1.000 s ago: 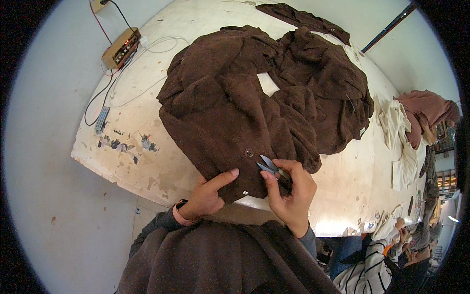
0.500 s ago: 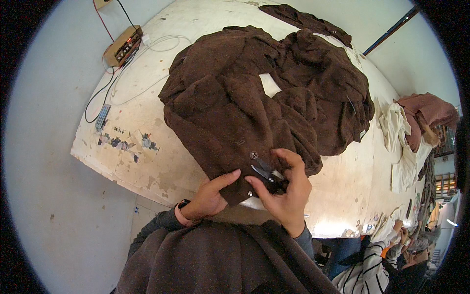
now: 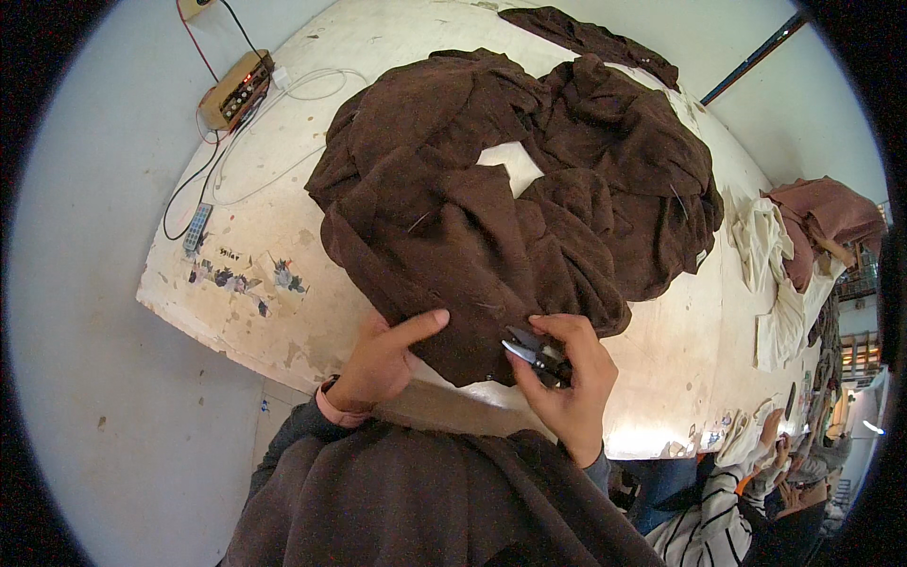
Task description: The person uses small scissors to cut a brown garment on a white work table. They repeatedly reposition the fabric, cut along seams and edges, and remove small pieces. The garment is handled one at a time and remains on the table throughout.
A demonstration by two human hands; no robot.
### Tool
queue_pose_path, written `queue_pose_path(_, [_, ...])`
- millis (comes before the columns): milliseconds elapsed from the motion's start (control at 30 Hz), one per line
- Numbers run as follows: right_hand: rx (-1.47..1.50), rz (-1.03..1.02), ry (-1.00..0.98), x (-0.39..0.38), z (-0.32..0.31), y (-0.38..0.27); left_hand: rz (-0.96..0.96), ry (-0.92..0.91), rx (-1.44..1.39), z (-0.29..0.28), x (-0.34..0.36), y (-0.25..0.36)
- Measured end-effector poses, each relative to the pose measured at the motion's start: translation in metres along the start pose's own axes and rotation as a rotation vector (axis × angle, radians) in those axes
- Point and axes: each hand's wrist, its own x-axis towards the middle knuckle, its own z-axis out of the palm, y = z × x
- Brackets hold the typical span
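Observation:
A dark brown garment (image 3: 463, 255) is heaped on the table, its near end drawn to the front edge. My left hand (image 3: 383, 364) grips the left side of that near end, thumb on top and the fingers hidden beneath the cloth. Black thread snips (image 3: 540, 357) with bright blade tips sit in my right hand (image 3: 581, 387), over the right side of the same piece. The snips' blades point left, close to the cloth; I cannot tell whether they touch it.
Pale, worn table (image 3: 312, 312) with peeled patches. A brown box with switches (image 3: 238, 90), cables and a grey remote (image 3: 197, 227) are at the left. Another brown cloth (image 3: 595, 42) lies at the back. White cloth (image 3: 779, 321) and other people, one in striped clothing (image 3: 704, 520), are to the right.
The near end of the garment has shifted and folded differently; the round metal fastener seen on it before is out of sight. My left hand moved slightly left, my right hand and snips slightly right.

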Motion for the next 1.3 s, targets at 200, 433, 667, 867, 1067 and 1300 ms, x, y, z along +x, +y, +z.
queue_pose_path(200, [-0.013, -0.085, 0.034, 0.000, 0.000, -0.013, -0.179, -0.220, -0.140, -0.003, -0.017, -0.008])
queue_pose_path(433, [-0.086, -0.223, 0.020, 0.003, 0.005, -0.016, -0.163, -0.301, -0.231, -0.011, -0.017, -0.018])
queue_pose_path(667, [-0.096, -0.239, -0.045, 0.001, 0.009, -0.018, -0.124, -0.420, -0.356, -0.016, -0.014, -0.025])
queue_pose_path(867, [-0.099, -0.290, 0.004, 0.003, 0.016, -0.015, -0.146, -0.457, -0.430, -0.022, -0.011, -0.034])
queue_pose_path(1067, [0.010, -0.213, -0.064, 0.004, 0.019, -0.014, -0.161, -0.469, -0.424, -0.024, -0.009, -0.033])
queue_pose_path(1300, [-0.041, -0.228, -0.040, 0.004, 0.022, -0.015, -0.191, -0.457, -0.434, -0.028, -0.008, -0.038])
